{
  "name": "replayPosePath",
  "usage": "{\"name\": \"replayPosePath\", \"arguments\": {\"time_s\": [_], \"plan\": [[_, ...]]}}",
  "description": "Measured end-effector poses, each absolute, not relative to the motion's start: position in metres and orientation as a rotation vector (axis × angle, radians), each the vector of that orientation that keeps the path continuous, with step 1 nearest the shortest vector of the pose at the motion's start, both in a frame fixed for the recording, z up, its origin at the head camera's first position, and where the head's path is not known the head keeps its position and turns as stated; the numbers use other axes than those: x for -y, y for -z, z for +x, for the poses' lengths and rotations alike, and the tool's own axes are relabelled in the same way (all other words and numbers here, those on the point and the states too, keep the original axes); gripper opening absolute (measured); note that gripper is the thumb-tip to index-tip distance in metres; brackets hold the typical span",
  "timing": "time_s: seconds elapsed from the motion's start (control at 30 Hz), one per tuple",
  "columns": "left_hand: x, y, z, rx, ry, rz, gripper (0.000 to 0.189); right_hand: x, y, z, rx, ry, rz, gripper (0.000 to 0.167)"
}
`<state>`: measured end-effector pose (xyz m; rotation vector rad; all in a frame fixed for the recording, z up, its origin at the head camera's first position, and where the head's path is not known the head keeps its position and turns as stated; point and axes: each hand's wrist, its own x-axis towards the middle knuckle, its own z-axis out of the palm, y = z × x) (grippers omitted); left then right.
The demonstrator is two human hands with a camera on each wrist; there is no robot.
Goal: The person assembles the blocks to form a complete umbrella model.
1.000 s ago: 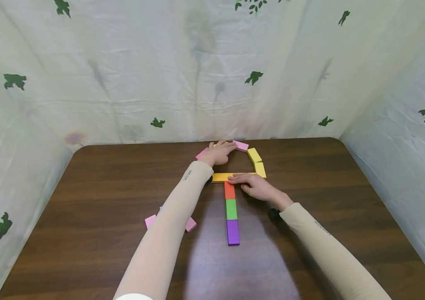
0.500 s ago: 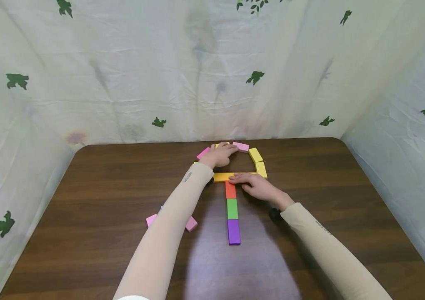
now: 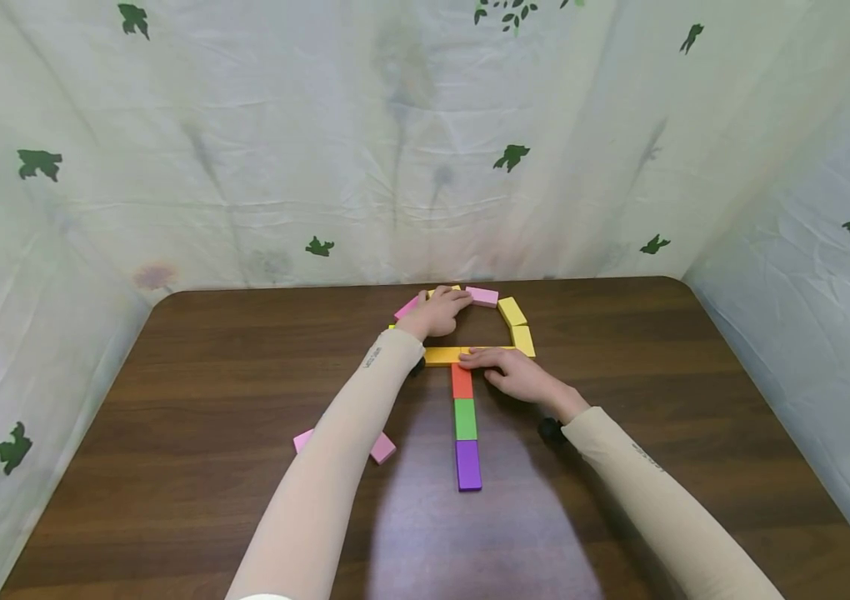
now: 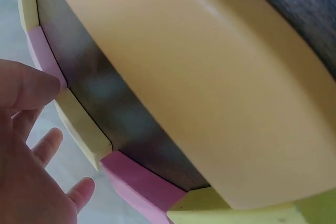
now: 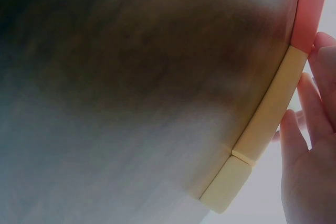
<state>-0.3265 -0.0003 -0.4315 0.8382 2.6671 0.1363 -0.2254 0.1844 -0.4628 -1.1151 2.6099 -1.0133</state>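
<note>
Flat coloured blocks form an arc on the brown table with a straight row beneath it. My left hand (image 3: 436,313) reaches over the arc's far left, fingers spread; its thumb is at the joint of a light pink block (image 4: 46,59) and a yellow block (image 4: 81,124). A bright pink block (image 4: 142,187) adjoins them. My right hand (image 3: 515,373) lays its extended fingers along the orange row (image 3: 442,357), fingertips near the red block (image 3: 462,382). Below the red block come a green block (image 3: 465,419) and a purple block (image 3: 468,465). The left sleeve hides part of the arc.
Pink blocks (image 3: 382,448) lie partly hidden behind my left forearm. Two yellow blocks (image 3: 512,312) curve down the arc's right side. A pale curtain (image 3: 245,167) with green shapes hangs behind the brown table (image 3: 192,375) and at its sides.
Both hands stay nearly in place. The left forearm has shifted slightly, and the bluish corner that peeked out beside it is now hidden. The blocks look unmoved.
</note>
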Motion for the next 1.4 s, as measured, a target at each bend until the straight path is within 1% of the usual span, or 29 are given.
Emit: {"name": "replayPosePath", "arguments": {"time_s": [0.9,1.17,1.4], "plan": [[0.002,0.432,-0.322,-2.69,-0.13,0.837,0.062,-0.184,0.462,-0.224,-2.613,1.021,-1.122,0.042],[0.011,0.433,-0.326,-2.75,-0.166,0.717,0.057,-0.184,0.463,-0.225,-2.621,1.009,-1.117,0.041],[0.015,0.434,-0.33,-2.698,-0.182,0.723,0.056,-0.185,0.465,-0.227,-2.627,0.996,-1.117,0.042]]}}
